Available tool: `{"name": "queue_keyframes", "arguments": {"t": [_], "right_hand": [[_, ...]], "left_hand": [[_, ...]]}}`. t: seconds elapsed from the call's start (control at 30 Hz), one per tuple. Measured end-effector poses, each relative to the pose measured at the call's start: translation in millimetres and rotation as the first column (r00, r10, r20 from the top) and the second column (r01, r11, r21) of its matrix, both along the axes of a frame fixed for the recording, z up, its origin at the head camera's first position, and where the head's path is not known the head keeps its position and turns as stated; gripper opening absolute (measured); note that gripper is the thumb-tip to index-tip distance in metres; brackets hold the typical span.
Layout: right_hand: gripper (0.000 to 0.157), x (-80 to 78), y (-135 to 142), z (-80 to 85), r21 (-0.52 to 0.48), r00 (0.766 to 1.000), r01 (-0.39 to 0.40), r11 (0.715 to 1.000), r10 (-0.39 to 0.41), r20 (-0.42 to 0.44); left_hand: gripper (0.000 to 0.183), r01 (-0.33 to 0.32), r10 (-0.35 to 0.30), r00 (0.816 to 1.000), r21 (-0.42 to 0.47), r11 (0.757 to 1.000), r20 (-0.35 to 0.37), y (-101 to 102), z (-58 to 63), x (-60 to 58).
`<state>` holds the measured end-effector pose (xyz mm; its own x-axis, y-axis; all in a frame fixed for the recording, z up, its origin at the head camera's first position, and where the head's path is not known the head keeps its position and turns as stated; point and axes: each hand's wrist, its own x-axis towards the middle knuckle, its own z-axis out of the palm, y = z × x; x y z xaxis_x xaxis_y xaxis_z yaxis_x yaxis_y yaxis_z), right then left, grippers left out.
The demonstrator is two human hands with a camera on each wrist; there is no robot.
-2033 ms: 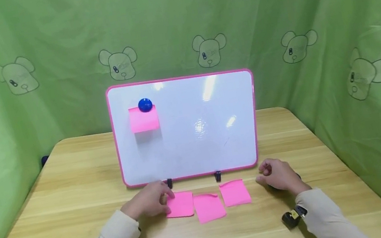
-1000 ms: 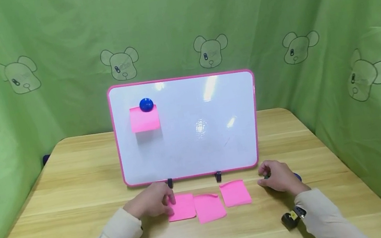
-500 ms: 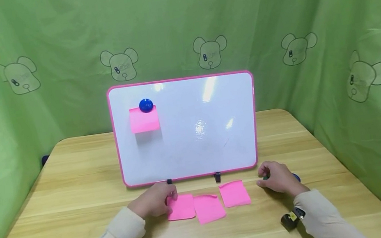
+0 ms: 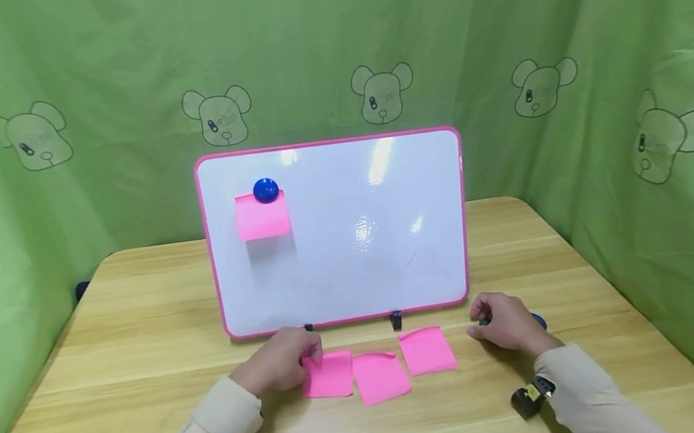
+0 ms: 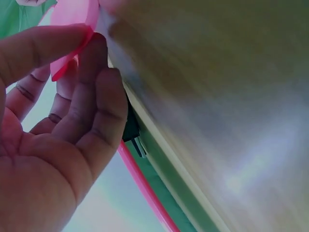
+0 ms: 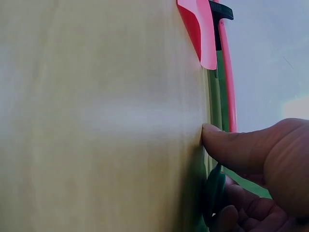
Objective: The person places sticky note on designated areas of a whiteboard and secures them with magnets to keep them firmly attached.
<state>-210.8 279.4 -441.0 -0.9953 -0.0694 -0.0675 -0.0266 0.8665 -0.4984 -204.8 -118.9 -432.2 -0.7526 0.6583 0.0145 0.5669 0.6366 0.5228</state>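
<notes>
Left hand: held (image 4: 281, 359) left of the desk's middle, its left pink note (image 4: 330, 376) pinched at the left side between the thumb and fingertips.
Whiteboard: stood (image 4: 355, 268) on the desk (image 4: 134, 333) behind the hands, nearer the far edge, framed in pink; 2 black feet (image 4: 396, 321) are seen under its lower edge.
Pinned note: hung (image 4: 262, 221) near the whiteboard's upper left corner, its top edge partly covered by a blue magnet (image 4: 266, 190).
Middle pink note: laid (image 4: 382, 377) just beside the left pink note, its top edge curled; whether the 2 touch cannot be told.
Right pink note: laid (image 4: 427, 351) farther toward the desk's right edge, its top edge also curled up.
Right hand: placed (image 4: 506, 320) toward the desk's right edge, fingers bent around a green round piece (image 6: 215, 191); whether it is gripped cannot be told.
Blue piece: partly hidden (image 4: 539, 321) behind the right hand, on the side of the desk's right edge.
</notes>
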Motion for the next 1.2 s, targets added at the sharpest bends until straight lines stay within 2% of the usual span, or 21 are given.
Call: {"name": "queue_keyframes", "arguments": {"t": [0.17,0.37,0.7,0.9,1.2], "right_hand": [[0.022,0.4,0,-1.4,-0.010,1.000,-0.011,1.000,0.011,-0.026],[0.013,2.5,-1,-0.8,-0.035,0.995,-0.059,0.998,0.055,-0.085],[0.004,4.1,-1,2.8,-0.061,0.984,-0.093,0.994,0.082,-0.158],[0.006,4.9,4,6.2,-0.037,0.992,-0.065,0.997,0.061,-0.110],[0.014,5.0,11,12.2,-0.060,0.997,-0.042,0.997,0.038,-0.070]], "left_hand": [[0.036,-0.047,0.043,0.996,0.041,0.998,0.082,-2,0.7,0.9],[0.034,-0.113,0.094,0.975,0.085,0.990,0.203,-2,5.9,3.1],[0.032,-0.120,0.100,0.978,0.101,0.988,0.180,-2,8.2,2.8],[0.032,-0.166,0.149,0.975,0.096,0.981,0.163,-1,9.3,3.4],[0.029,-0.168,0.148,0.977,0.131,0.977,0.152,0,11.7,4.3]]}}
